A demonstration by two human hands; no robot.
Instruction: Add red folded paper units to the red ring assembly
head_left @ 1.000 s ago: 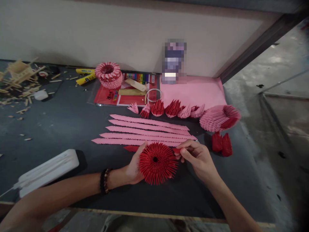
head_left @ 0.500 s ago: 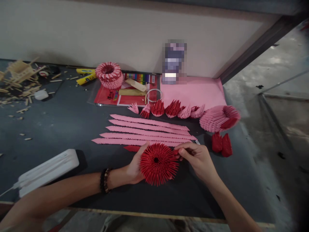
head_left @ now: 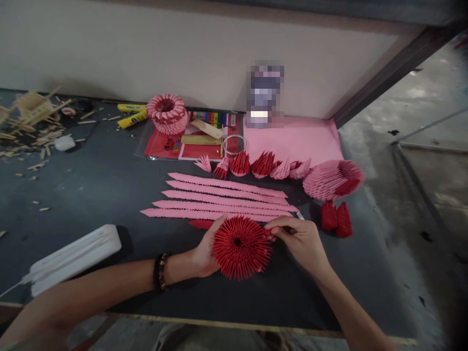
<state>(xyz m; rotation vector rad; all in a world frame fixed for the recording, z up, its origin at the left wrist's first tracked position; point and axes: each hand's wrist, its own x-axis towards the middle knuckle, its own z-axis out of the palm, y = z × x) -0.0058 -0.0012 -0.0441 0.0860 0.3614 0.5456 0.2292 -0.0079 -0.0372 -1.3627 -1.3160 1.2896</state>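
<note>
A round red disc of folded paper pieces (head_left: 241,258), with a small dark hole at its centre, is held above the table by my left hand (head_left: 207,251). My left fingers wrap its left side and underside, partly hidden. At the disc's upper right edge, my right hand (head_left: 300,241) pinches a small red folded paper piece (head_left: 268,230) between thumb and fingers, against the rim. Just behind lie several long pink folded paper strips (head_left: 219,200). The tip of a red folded strip (head_left: 200,224) shows left of the disc, the rest hidden.
Behind the strips stand small red and pink paper clusters (head_left: 240,164). A pink paper body (head_left: 331,180) and two red pieces (head_left: 343,220) sit at right. At left are a white glue gun-like device (head_left: 76,256), wood scraps (head_left: 36,139), yellow tubes (head_left: 133,118) and a ring-shaped paper piece (head_left: 168,124).
My right fingers have closed in slightly on the small red piece at the disc's rim. The whole view has shifted a little; the disc stays in my left hand.
</note>
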